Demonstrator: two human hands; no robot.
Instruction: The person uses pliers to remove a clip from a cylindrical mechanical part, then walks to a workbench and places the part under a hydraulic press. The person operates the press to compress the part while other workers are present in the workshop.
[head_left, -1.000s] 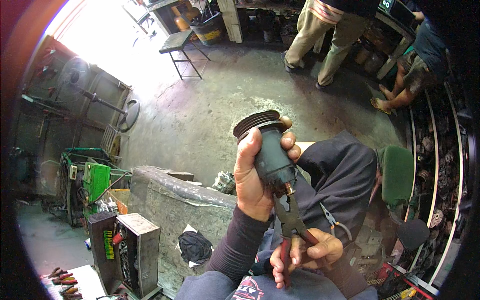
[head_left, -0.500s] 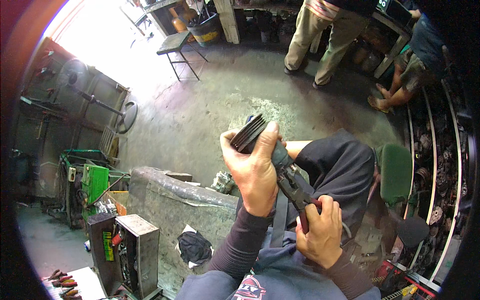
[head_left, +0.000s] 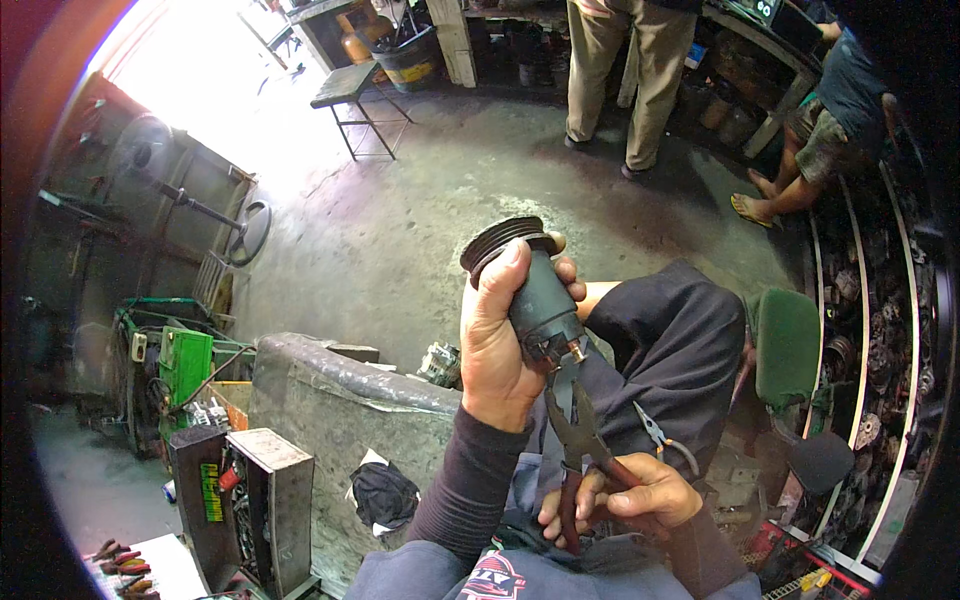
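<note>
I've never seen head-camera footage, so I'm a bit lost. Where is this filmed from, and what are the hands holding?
There is no machine at work here: a person uses two bare hands. A wide fisheye camera worn on the head looks down at them, so straight edges bend near the rim. The left hand grips a dark cylindrical part with a grooved wheel at its top. The right hand holds pliers, jaws apart, near a copper-coloured stud. A needle-nosed pair appears to rest on the dark trouser leg. On the worn grey surface to the left lies a dark cloth.
</note>
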